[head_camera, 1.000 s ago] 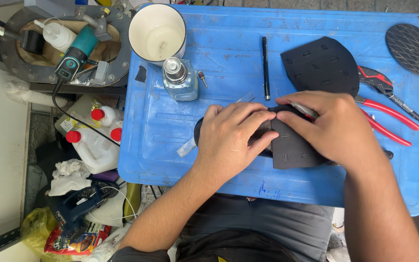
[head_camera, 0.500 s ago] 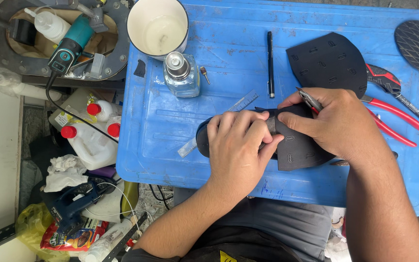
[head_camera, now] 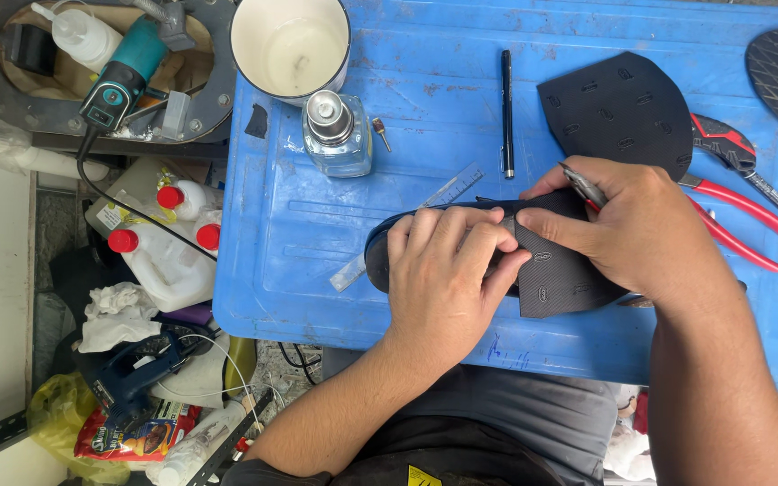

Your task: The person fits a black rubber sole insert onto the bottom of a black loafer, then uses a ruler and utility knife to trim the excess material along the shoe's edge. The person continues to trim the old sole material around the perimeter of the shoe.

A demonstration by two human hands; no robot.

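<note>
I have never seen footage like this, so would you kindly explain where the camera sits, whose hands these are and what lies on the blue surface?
There is no machine here: one camera, worn on a person's head, looks straight down at that person's own two bare hands. The work surface is a blue plastic table. The left hand presses down on a dark shoe lying sole up. The right hand holds a black rubber sole piece against the shoe, with a thin pen-like tool tucked between its fingers. Around them lie a second sole piece, a black pen, a clear ruler, a small glass bottle, a white cup and red-handled pliers. To the left, off the table, are white bottles with red caps and a teal power tool.
</note>
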